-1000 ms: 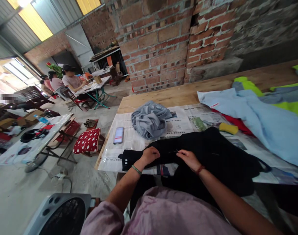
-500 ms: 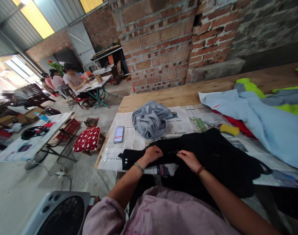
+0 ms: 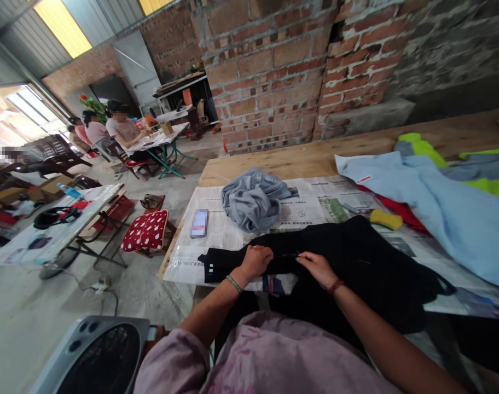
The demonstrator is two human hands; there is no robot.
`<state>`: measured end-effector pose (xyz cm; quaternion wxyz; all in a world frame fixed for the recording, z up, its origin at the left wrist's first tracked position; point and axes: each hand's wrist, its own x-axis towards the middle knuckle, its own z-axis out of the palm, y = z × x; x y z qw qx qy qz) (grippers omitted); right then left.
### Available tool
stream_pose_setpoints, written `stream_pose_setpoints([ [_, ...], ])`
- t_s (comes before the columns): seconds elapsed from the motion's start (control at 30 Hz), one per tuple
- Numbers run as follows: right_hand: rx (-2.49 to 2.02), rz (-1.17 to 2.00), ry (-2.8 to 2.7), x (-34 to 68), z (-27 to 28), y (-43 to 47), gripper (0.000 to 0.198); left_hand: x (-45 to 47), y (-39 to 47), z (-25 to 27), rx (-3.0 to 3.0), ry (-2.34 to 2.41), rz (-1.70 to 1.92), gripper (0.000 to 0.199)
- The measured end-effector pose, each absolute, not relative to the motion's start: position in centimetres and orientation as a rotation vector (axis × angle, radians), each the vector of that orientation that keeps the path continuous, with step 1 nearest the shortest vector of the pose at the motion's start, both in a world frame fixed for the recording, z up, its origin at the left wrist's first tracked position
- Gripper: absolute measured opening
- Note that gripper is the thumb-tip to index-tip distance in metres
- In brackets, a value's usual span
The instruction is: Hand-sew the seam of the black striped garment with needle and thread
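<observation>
A black garment (image 3: pixel 340 246) lies stretched across the front of the newspaper-covered table, a band with small white marks at its left end. My left hand (image 3: pixel 256 261), a green bracelet at its wrist, is closed on the garment's near strip with the fingers curled. Just to its right, my right hand (image 3: pixel 317 268), with a reddish bracelet, has thumb and fingertips pinched together over the same cloth. Something small and thin with a pale glint shows at those fingertips; its kind is too small to tell.
Beyond the garment sits a crumpled grey cloth (image 3: pixel 251 200), with a phone (image 3: pixel 199 223) to its left. A yellow sponge (image 3: pixel 386 219) and a light blue garment (image 3: pixel 434 191) lie to the right. A red stool (image 3: pixel 145 231) and a fan (image 3: pixel 97 355) stand left. People sit at a far table.
My left hand has turned slightly, its fingers curling in more over the cloth. The right hand stays in nearly the same pinch, and the view has shifted a little.
</observation>
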<state>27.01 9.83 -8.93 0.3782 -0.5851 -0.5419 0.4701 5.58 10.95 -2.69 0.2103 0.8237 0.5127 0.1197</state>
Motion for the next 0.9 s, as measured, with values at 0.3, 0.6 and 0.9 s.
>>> stream_pose_setpoints([
  [0.3,-1.382,0.685,-1.777,26.3,-6.4,8.7,0.031,5.3,9.7,-3.9,2.649,1.469,0.279,0.018],
  [0.6,-1.195,0.268,-2.461,23.0,-3.5,9.9,0.03,5.0,8.8,-3.4,2.7,1.481,0.255,0.021],
  [0.9,-1.322,0.564,-2.392,22.4,-4.5,11.1,0.023,5.1,8.1,-3.5,2.757,1.515,0.267,0.021],
])
